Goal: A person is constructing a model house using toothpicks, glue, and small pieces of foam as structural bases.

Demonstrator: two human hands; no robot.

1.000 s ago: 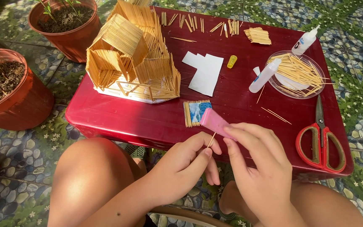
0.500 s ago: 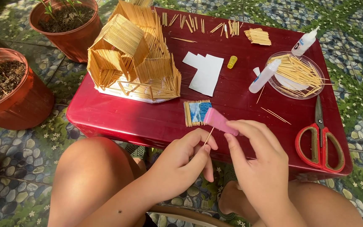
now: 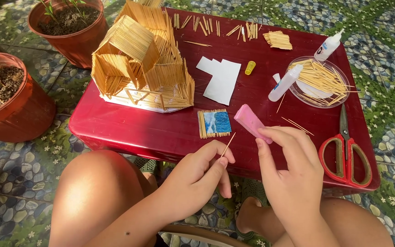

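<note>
Head view: a thin wooden stick (image 3: 227, 145) is pinched between thumb and forefinger of the left hand (image 3: 197, 176), held tilted just over the near edge of the red bench (image 3: 129, 130). A pink block-shaped tool (image 3: 251, 123) is gripped at its near end by the fingers (image 3: 280, 137) of the right hand (image 3: 293, 178), which are curled and pressed together around it; its far end points toward the bench middle. The stick tip and the pink tool are seen near each other but apart. Just beyond the stick, a small stick-framed panel with a blue picture (image 3: 214, 123) is noted flat on the bench. A house model of glued sticks (image 3: 142, 59) is recorded at the far left of the bench, white paper pieces (image 3: 220, 78) beside it. To the right, a clear dish of loose sticks (image 3: 318, 82), two white glue bottles (image 3: 285, 83), and red-handled scissors (image 3: 346, 148) are observed. Two terracotta plant pots (image 3: 10, 103) stand on the tiled floor at left.
</note>
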